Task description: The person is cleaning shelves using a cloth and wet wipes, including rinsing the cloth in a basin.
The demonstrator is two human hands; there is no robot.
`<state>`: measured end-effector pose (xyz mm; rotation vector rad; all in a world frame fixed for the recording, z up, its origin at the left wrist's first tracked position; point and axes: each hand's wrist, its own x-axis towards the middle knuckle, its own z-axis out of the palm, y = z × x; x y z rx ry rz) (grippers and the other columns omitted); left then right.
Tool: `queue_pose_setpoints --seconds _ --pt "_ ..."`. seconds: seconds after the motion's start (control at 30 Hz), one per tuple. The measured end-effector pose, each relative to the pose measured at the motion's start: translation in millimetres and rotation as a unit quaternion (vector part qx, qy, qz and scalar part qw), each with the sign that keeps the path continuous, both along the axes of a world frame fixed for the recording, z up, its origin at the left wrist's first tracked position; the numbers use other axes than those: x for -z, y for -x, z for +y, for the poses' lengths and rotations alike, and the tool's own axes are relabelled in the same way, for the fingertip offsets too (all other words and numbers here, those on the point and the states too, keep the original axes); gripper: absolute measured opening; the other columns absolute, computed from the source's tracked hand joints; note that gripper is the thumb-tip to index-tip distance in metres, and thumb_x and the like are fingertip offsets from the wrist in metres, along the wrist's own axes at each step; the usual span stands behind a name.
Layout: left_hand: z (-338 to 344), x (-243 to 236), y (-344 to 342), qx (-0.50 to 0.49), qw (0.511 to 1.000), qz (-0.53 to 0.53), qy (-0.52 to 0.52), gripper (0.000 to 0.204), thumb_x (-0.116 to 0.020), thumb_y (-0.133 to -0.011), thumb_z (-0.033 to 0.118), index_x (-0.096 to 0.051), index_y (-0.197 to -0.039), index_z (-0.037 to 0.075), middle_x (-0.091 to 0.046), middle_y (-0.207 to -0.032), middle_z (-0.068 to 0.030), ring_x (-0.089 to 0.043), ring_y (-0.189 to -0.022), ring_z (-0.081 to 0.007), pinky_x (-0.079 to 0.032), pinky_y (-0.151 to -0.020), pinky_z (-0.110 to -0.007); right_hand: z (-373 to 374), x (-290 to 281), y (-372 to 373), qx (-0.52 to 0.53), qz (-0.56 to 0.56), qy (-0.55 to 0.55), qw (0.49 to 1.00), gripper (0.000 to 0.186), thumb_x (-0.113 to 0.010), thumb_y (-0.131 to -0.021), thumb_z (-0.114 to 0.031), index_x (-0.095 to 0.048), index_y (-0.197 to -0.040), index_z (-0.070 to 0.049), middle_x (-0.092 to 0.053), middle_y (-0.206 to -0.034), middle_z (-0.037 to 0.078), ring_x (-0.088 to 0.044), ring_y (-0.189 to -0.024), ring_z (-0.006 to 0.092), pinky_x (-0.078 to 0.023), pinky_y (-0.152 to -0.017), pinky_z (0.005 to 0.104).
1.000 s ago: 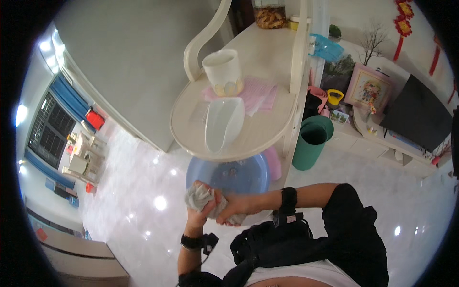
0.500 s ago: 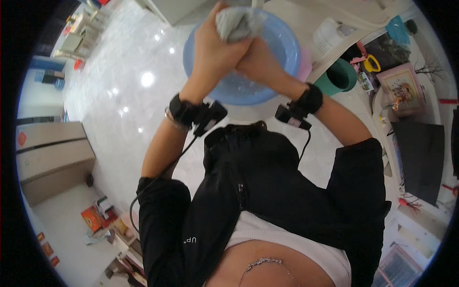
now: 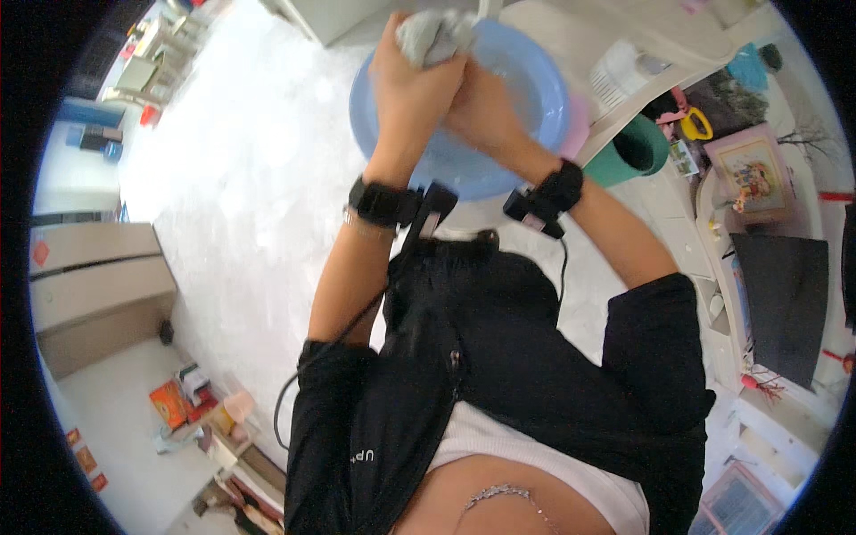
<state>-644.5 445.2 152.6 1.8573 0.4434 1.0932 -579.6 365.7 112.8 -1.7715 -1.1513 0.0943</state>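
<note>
Both hands are clasped around a bunched, pale grey cloth (image 3: 432, 37) above a blue plastic basin (image 3: 548, 107). My left hand (image 3: 415, 98) is wrapped round it, with the cloth's folds bulging out at the top. My right hand (image 3: 481, 107) presses against the left from the right side, its fingertips mostly hidden behind the left hand and the cloth. The basin's inside looks wet, blurred by motion. Each wrist carries a black strapped device with a cable.
A cream shelf stand (image 3: 535, 22) rises beside the basin, with a pink basin (image 3: 580, 129) partly visible and a green bin (image 3: 624, 143) at right. A TV (image 3: 780, 303) on a low cabinet lines the right side. A dining table (image 3: 152, 49) stands far left, a tall cabinet (image 3: 94, 254) below it.
The view has tilted down from the shelf toward my body. My hands and the cloth now sit higher in the picture, over the basin, and have moved slightly since half a second ago.
</note>
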Motion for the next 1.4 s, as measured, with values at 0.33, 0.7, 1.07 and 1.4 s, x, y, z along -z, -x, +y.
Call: queue_pose_setpoints --seconds 0.33,0.7,1.07,1.4 --pt "-4 -7 59 0.121 0.979 0.0 0.163 0.053 -0.08 -0.065 0.011 -0.053 -0.11 0.002 -0.059 -0.101 -0.0058 -0.056 -0.092 -0.0149 -0.046 -0.081 -0.029 -10 -8 23 -0.1 0.033 -0.051 0.993 0.064 -0.079 -0.064 -0.018 -0.049 -0.119 -0.006 -0.06 -0.11 0.017 -0.059 -0.099 0.0327 -0.047 -0.086 0.037" --pt "5 -14 110 0.198 0.967 -0.071 0.146 0.077 -0.073 -0.068 0.024 -0.038 -0.13 -0.004 -0.043 -0.131 -0.0177 -0.043 -0.121 -0.0278 -0.031 -0.104 -0.04 -27 -26 72 -0.055 0.265 -0.135 0.953 0.075 -0.08 -0.067 -0.015 -0.04 -0.129 -0.002 -0.053 -0.121 0.013 -0.052 -0.112 0.022 -0.042 -0.094 0.0337" --pt "-44 -7 106 -0.095 0.989 -0.098 0.063 0.01 -0.041 -0.091 0.008 -0.049 -0.091 0.001 -0.051 -0.082 -0.0064 -0.051 -0.079 -0.0157 -0.041 -0.079 -0.031 -167 -39 51 0.031 0.297 -0.212 0.931 0.069 -0.077 -0.066 -0.005 -0.043 -0.126 -0.005 -0.047 -0.121 0.005 -0.047 -0.111 0.0153 -0.038 -0.094 0.0313" --pt "-176 13 47 0.003 0.989 -0.127 0.082 0.006 -0.044 -0.089 0.004 -0.046 -0.095 0.002 -0.049 -0.071 -0.0042 -0.047 -0.062 -0.0112 -0.039 -0.059 -0.024 -353 -42 19 0.173 0.381 -0.5 0.758 0.053 -0.056 -0.08 -0.041 -0.044 -0.121 -0.011 -0.052 -0.09 0.003 -0.046 -0.07 0.0141 -0.037 -0.061 0.0273"
